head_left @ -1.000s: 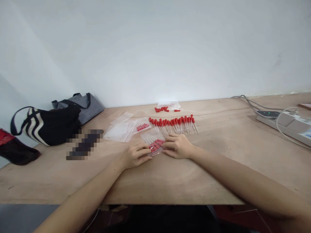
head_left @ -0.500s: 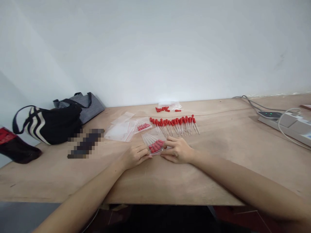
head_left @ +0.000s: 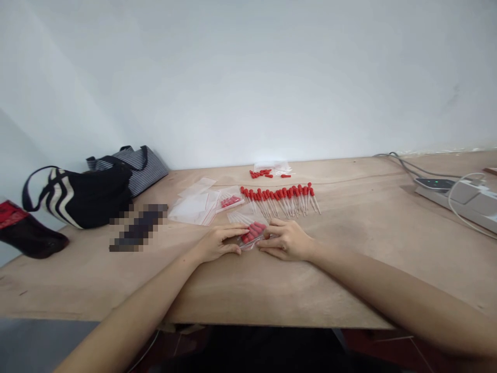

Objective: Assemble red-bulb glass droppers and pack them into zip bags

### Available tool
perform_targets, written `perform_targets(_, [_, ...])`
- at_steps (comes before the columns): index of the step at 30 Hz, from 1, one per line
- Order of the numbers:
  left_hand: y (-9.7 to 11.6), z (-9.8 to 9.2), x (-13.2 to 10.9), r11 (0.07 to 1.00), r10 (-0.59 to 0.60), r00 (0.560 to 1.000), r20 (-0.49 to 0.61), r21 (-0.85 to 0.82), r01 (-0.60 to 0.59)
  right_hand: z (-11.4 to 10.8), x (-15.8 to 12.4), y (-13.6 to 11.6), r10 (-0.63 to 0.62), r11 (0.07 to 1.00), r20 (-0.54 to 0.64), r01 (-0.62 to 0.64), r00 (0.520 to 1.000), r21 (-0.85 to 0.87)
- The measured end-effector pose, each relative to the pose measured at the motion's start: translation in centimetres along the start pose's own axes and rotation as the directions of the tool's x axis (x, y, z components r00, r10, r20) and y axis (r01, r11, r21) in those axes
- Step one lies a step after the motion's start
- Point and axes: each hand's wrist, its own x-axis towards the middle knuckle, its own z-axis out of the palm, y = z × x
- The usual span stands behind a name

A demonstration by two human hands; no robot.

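A clear zip-lock bag point(head_left: 253, 234) holding several red-bulbed droppers lies in front of me, its opening edge toward me. My left hand point(head_left: 218, 243) rests at its left side, fingers stretched over the bag and thumb apart. At the right edge, my right hand point(head_left: 286, 240) has its fingers bent and closed on the bag. Behind, a row of droppers point(head_left: 285, 195) with red bulbs and pale tubes lies side by side. Another filled bag point(head_left: 230, 201) sits just beyond, next to flat zip-lock bags point(head_left: 193, 206) on the left.
Loose red bulbs point(head_left: 260, 174) and a clear bag point(head_left: 274, 167) lie near the wall. To the left are a black bag point(head_left: 93, 199), a striped bag point(head_left: 149, 168), a dark bottle point(head_left: 29, 233) and a blurred dark object point(head_left: 139, 228). A power strip point(head_left: 466, 204) with cables stands at right.
My left hand's fingers have gone from pinching the bag's near left corner to lying spread over its left side. The right hand stays at the bag's right edge.
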Motion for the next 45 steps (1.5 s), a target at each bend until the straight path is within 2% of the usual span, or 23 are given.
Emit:
perform_targets(3, [0.0,-0.1,0.1,0.999,-0.028,0.999,0.016,-0.04,0.029,0.1,-0.1,0.1,0.005,1.0,-0.003,-0.005,1.0,-0.019])
perform_targets(7, [0.1,-0.2,0.4,0.998,-0.001,1.0,0.001,-0.058,0.001,0.1,-0.1,0.0,0.004,1.0,-0.027,-0.004,1.0,-0.011])
perform_targets(12, [0.0,0.1,1.0,0.999,0.041,0.997,-0.073,-0.014,-0.042,-0.2,0.2,-0.3,-0.005,0.999,-0.021,0.006,1.0,0.047])
perform_targets(19, [-0.3,0.6,1.4,0.996,0.084,0.984,-0.157,0.026,-0.081,0.1,0.1,-0.2,0.036,0.999,-0.001,-0.036,0.999,-0.012])
perform_targets(23, [-0.2,0.6,1.4,0.996,0.083,0.985,-0.152,0.024,-0.081,0.2,-0.1,0.1,0.086,0.994,-0.006,-0.086,0.996,-0.066])
perform_targets(26, [-0.2,0.5,1.4,0.997,0.07,0.989,-0.131,0.032,-0.067,0.1,0.0,0.1,0.075,0.995,0.028,-0.072,0.997,-0.074])
perform_targets(30, [-0.5,0.4,1.3,0.995,0.019,0.995,-0.095,0.1,-0.01,0.0,0.3,0.2,0.062,0.996,0.105,-0.055,0.992,-0.071])
perform_targets(34, [-0.7,0.1,1.2,0.981,-0.091,0.994,-0.066,0.164,0.101,0.1,0.5,0.2,0.084,0.994,0.135,-0.073,0.987,-0.083])
perform_targets(38, [-0.5,-0.1,1.3,0.963,-0.221,0.975,-0.019,0.156,0.221,-0.1,0.5,0.0,0.142,0.986,0.152,-0.126,0.978,-0.112])
perform_targets(41, [-0.3,-0.1,1.3,0.955,-0.269,0.963,0.004,0.13,0.266,-0.3,0.5,0.0,0.201,0.976,0.155,-0.184,0.967,-0.114])
perform_targets(45, [-0.3,-0.1,1.3,0.951,-0.292,0.956,0.001,0.104,0.291,-0.1,0.5,0.1,0.134,0.99,0.147,-0.127,0.98,-0.055])
